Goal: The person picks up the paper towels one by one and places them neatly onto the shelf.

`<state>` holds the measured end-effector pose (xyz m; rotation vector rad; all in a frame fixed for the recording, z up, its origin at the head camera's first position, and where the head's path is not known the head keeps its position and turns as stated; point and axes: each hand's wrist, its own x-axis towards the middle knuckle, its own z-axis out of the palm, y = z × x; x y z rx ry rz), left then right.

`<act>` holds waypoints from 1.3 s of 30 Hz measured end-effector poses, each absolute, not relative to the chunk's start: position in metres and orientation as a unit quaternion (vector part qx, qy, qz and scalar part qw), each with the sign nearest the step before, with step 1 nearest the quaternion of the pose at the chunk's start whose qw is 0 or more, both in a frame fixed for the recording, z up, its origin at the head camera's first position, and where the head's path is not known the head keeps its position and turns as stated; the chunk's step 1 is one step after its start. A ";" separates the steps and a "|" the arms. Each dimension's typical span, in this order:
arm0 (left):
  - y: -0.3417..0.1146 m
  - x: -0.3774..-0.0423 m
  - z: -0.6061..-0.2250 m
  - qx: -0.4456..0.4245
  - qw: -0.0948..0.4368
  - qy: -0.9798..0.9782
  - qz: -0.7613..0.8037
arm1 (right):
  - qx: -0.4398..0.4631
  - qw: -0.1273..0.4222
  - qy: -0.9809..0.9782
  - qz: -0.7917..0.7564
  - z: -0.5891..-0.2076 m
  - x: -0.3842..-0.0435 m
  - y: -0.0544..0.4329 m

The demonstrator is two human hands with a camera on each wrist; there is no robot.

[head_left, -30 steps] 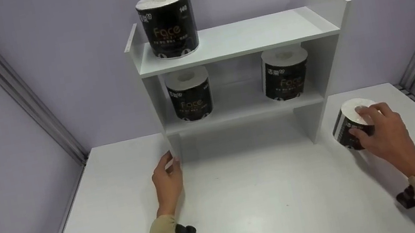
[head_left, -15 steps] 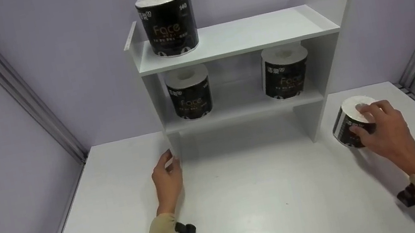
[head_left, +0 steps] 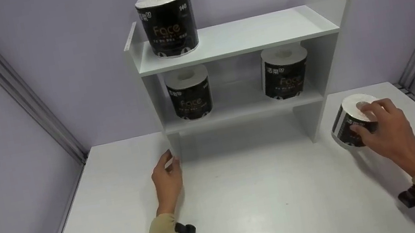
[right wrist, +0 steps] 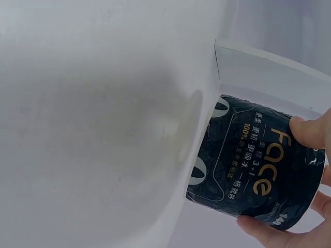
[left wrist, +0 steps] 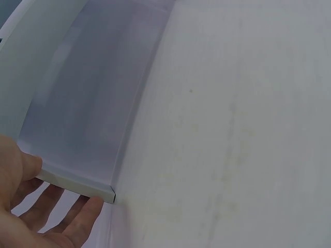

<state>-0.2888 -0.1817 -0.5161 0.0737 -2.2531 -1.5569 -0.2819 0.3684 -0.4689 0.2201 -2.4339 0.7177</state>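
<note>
My right hand (head_left: 390, 131) holds a toilet paper roll (head_left: 347, 130) in black "Face" wrapping, to the right of a white two-tier shelf (head_left: 257, 33). Its thumb and fingers lie around the wrapper near the top end, as the right wrist view shows on the roll (right wrist: 253, 165). The roll leans a little, and its lower edge seems just off the table. At the shelf's left foot, my left hand (head_left: 167, 181) pinches the side panel (left wrist: 77, 185), thumb on the inner face and fingers on the outer.
One toilet roll (head_left: 170, 29) stands at the left of the top board. On the lower board stand a left roll (head_left: 192, 102) and a right roll (head_left: 285, 79). The white table (head_left: 250, 211) extends in front, with walls behind and at both sides.
My right hand and the roll have shifted very slightly up and right, and a thin shadow now shows under the roll's lower edge. The left hand stays at the panel.
</note>
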 end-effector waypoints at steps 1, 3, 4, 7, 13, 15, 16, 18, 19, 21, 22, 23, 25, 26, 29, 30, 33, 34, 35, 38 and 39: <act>-0.182 -0.289 -0.516 0.026 0.199 -0.806 -0.557 | 0.081 0.292 -0.914 0.269 -0.469 -0.281 0.368; -0.182 -0.288 -0.516 0.025 0.200 -0.805 -0.558 | 0.078 0.292 -0.915 0.268 -0.469 -0.280 0.368; -0.181 -0.288 -0.516 0.025 0.200 -0.804 -0.560 | 0.078 0.292 -0.915 0.268 -0.468 -0.279 0.368; -0.181 -0.289 -0.516 0.024 0.201 -0.801 -0.563 | 0.080 0.295 -0.914 0.265 -0.469 -0.278 0.367; -0.182 -0.289 -0.515 0.026 0.199 -0.800 -0.565 | 0.087 0.308 -0.909 0.265 -0.468 -0.275 0.365; -0.182 -0.289 -0.515 0.027 0.198 -0.800 -0.566 | 0.091 0.313 -0.907 0.267 -0.467 -0.274 0.364; -0.182 -0.289 -0.515 0.028 0.199 -0.800 -0.565 | 0.092 0.315 -0.906 0.268 -0.466 -0.274 0.364; -0.182 -0.289 -0.515 0.029 0.199 -0.801 -0.564 | 0.095 0.318 -0.904 0.270 -0.465 -0.273 0.363; -0.182 -0.289 -0.516 0.030 0.199 -0.801 -0.564 | 0.096 0.320 -0.903 0.270 -0.465 -0.272 0.363; -0.182 -0.290 -0.517 0.032 0.200 -0.802 -0.563 | 0.097 0.325 -0.901 0.270 -0.464 -0.271 0.363; -0.182 -0.290 -0.517 0.032 0.200 -0.802 -0.562 | 0.098 0.328 -0.900 0.269 -0.464 -0.271 0.363; -0.182 -0.290 -0.518 0.030 0.203 -0.801 -0.562 | 0.099 0.331 -0.899 0.269 -0.463 -0.270 0.363; -0.182 -0.291 -0.519 0.028 0.208 -0.801 -0.560 | 0.103 0.339 -0.897 0.265 -0.463 -0.269 0.362; -0.182 -0.291 -0.520 0.026 0.211 -0.801 -0.559 | 0.104 0.343 -0.896 0.264 -0.462 -0.268 0.362; -0.182 -0.292 -0.521 0.021 0.217 -0.802 -0.557 | 0.108 0.352 -0.892 0.263 -0.461 -0.267 0.361; -0.182 -0.291 -0.520 0.021 0.216 -0.801 -0.558 | 0.108 0.354 -0.891 0.262 -0.460 -0.266 0.361; -0.182 -0.291 -0.519 0.020 0.213 -0.801 -0.559 | 0.107 0.359 -0.889 0.264 -0.457 -0.265 0.360; -0.182 -0.291 -0.519 0.022 0.212 -0.801 -0.560 | 0.107 0.361 -0.888 0.264 -0.456 -0.264 0.360; -0.181 -0.291 -0.518 0.023 0.211 -0.801 -0.560 | 0.107 0.362 -0.888 0.263 -0.455 -0.264 0.360; -0.181 -0.290 -0.518 0.025 0.209 -0.800 -0.562 | 0.105 0.365 -0.886 0.266 -0.452 -0.262 0.359; -0.181 -0.290 -0.518 0.025 0.208 -0.800 -0.563 | 0.105 0.366 -0.886 0.267 -0.451 -0.261 0.359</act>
